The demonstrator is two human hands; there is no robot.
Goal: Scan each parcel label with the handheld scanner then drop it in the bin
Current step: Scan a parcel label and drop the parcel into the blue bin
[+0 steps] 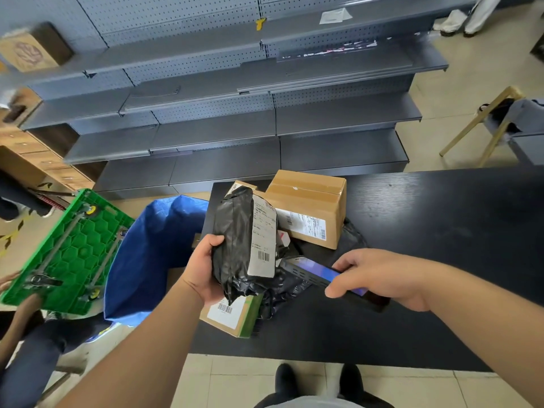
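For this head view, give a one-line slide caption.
Left hand holds black parcel label-up; right hand aims scanner at it.

This looks like a shop or store room. Long grey shelves (223, 119) with holey back walls stand behind the black desk (441, 231). Brown boxes (309, 201) sit on that desk.

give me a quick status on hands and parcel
Left hand grips black plastic-wrapped parcel, white label facing up. Right hand holds dark handheld scanner beside it. Blue bag bin open at left, nothing blocking.

Black parcel (235, 242) beside scanner (318, 273)
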